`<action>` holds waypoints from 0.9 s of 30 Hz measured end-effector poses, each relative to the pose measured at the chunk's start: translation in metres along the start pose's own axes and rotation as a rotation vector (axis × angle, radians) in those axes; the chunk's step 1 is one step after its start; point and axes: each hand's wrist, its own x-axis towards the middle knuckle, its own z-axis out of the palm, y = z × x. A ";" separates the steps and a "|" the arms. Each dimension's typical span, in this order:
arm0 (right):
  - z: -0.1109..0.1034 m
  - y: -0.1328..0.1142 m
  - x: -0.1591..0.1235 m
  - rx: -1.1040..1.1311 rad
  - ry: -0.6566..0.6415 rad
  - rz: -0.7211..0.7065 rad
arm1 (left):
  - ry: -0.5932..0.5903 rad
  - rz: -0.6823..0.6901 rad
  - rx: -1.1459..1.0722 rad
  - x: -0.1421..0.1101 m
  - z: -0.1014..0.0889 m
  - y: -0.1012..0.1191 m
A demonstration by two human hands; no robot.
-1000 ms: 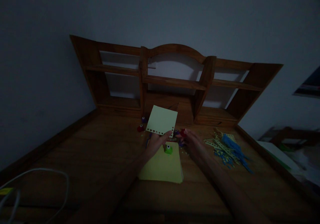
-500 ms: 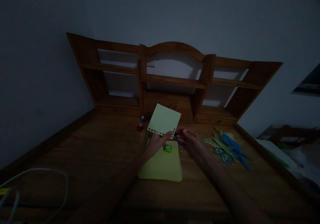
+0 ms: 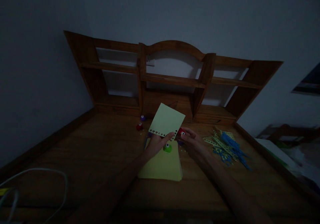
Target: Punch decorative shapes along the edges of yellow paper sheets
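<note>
My left hand (image 3: 158,144) pinches the near edge of a pale yellow-green sheet of paper (image 3: 167,119), thumb on top, fingers hidden beneath. Small punched shapes run along the sheet's near edge and up its right edge. In my right hand (image 3: 193,140) is a red craft punch (image 3: 181,132), its thumb on the white button, right against the sheet's right edge. Below the hands lies a stack of yellow paper (image 3: 161,165), with a green craft punch (image 3: 167,147) standing on it. A purple punch (image 3: 180,143) is partly hidden by my right hand.
Another red punch (image 3: 139,126) and a purple punch (image 3: 142,118) stand to the left on the wooden desk (image 3: 100,150). Cut yellow strips and blue scraps (image 3: 231,145) lie in a heap to the right. A wooden shelf unit (image 3: 172,80) rises behind; a white cable (image 3: 50,170) curls at the left.
The sheet has shifted slightly right and turned a little. My right hand has brought the red punch left and tilted it against the sheet's right edge.
</note>
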 end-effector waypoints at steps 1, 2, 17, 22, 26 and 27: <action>0.000 0.000 0.000 -0.003 0.003 -0.004 | 0.002 0.011 0.000 0.000 0.000 0.000; 0.000 -0.001 0.000 -0.005 0.005 -0.008 | 0.008 0.023 0.004 0.000 0.000 0.000; 0.009 -0.005 -0.006 -0.011 0.030 -0.042 | 0.025 0.028 0.026 0.002 0.001 -0.004; 0.009 -0.005 -0.006 -0.017 0.040 -0.040 | 0.007 0.042 0.081 0.002 0.000 -0.003; 0.007 -0.005 -0.005 -0.011 0.038 -0.023 | 0.001 0.042 0.103 0.001 0.000 -0.002; 0.007 -0.004 -0.005 -0.009 0.033 -0.019 | 0.003 0.047 0.113 0.001 0.000 -0.002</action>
